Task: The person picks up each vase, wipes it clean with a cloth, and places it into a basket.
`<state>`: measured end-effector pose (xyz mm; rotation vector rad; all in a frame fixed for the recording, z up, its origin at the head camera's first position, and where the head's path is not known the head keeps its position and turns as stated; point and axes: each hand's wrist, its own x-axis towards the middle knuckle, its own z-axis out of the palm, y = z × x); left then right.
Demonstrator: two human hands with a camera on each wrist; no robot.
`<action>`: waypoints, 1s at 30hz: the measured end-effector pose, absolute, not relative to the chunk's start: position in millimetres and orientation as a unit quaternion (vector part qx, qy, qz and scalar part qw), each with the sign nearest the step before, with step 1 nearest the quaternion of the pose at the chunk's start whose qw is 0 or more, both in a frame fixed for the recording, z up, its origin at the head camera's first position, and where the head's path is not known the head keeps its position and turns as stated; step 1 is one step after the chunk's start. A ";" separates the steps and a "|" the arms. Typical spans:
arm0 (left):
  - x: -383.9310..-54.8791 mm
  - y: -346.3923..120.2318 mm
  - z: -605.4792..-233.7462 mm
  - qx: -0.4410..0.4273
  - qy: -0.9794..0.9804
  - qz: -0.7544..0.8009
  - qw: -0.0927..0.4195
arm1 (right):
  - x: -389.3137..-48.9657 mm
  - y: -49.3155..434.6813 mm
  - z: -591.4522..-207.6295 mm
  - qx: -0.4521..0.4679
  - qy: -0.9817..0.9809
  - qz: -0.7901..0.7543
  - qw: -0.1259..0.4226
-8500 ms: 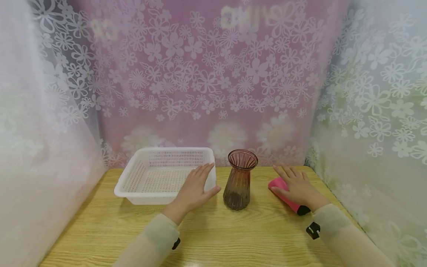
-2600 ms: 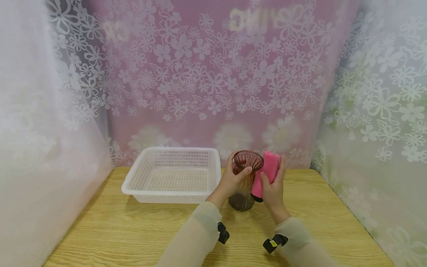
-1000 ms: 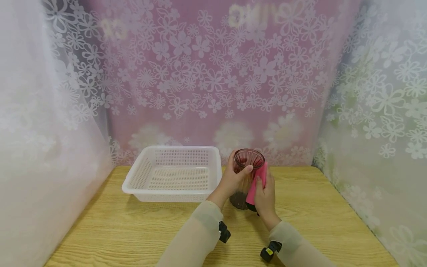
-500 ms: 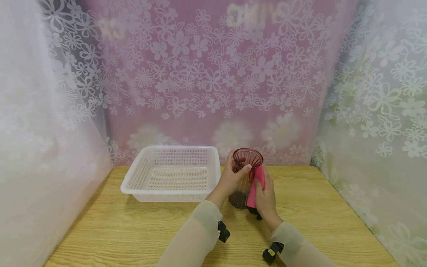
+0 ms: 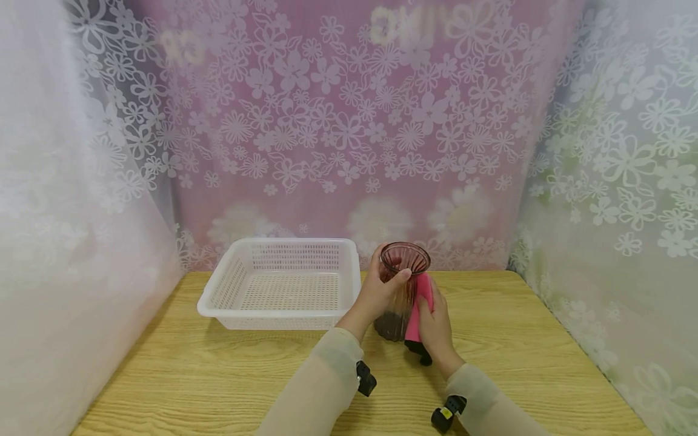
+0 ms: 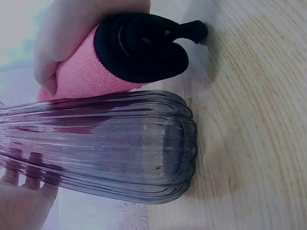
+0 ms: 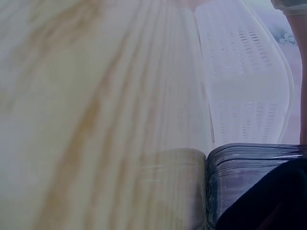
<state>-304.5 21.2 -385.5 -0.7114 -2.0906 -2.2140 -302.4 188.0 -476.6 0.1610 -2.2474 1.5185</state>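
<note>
A ribbed glass vase (image 5: 398,307), pink at the top and smoky grey lower down, stands upright in front of me. My left hand (image 5: 375,293) grips its upper part, thumb on the near side and fingers behind. On the vase's right side, my right hand (image 5: 438,327) holds a rolled pink towel (image 5: 417,318) with black trim. In the left wrist view the towel (image 6: 81,74) lies along the glass (image 6: 110,148), its dark end and a small loop pointing toward the table. The right wrist view shows only the vase's base (image 7: 240,163) and a dark piece of the towel.
A white perforated plastic basket (image 5: 278,315) sits left of the vase, close to my left wrist. Beneath everything is a wood-grain table (image 5: 218,387). Flowered translucent curtains (image 5: 338,151) close in the back and both sides.
Earlier my hands were apart, with the towel lying on the table. My left hand has since gripped the vase; my right picked up the towel, brought it against the glass and shifted it slightly lower.
</note>
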 end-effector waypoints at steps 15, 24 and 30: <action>-303.9 21.1 -384.9 -0.229 -0.669 -0.707 0.012 | -307.2 195.8 -480.7 0.038 -0.814 0.566 0.125; -303.5 21.5 -385.8 -0.231 -0.667 -0.709 0.013 | -309.5 202.4 -477.0 -0.021 -0.839 0.542 0.045; -301.7 21.1 -385.0 -0.222 -0.673 -0.705 0.013 | -310.9 205.8 -471.5 -0.028 -0.849 0.528 0.000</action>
